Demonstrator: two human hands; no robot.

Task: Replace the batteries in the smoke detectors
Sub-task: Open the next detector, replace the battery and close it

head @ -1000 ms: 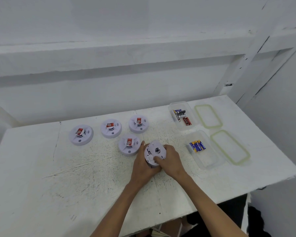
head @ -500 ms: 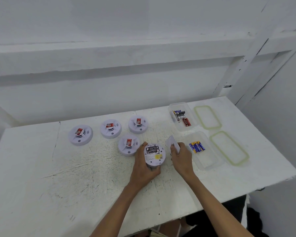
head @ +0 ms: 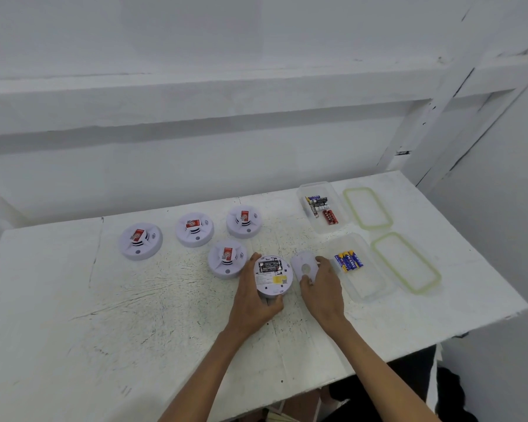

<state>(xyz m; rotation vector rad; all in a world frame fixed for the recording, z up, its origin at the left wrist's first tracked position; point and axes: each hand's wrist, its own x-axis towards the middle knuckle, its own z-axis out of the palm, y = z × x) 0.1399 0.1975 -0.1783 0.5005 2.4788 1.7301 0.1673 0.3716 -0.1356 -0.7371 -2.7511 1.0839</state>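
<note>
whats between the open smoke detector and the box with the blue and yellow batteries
In the head view, the detached back cover under the right hand lies between the open smoke detector and the near battery box.

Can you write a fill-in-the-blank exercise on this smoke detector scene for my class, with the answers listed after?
1. The left hand holds the opened detector, which lies face ____.
2. The right hand holds the detector's round white ____.
3. Besides it, ____ closed detectors sit on the table.
4. The blue and yellow batteries lie in the ____ container.

Answers: down; cover; four; nearer
</note>
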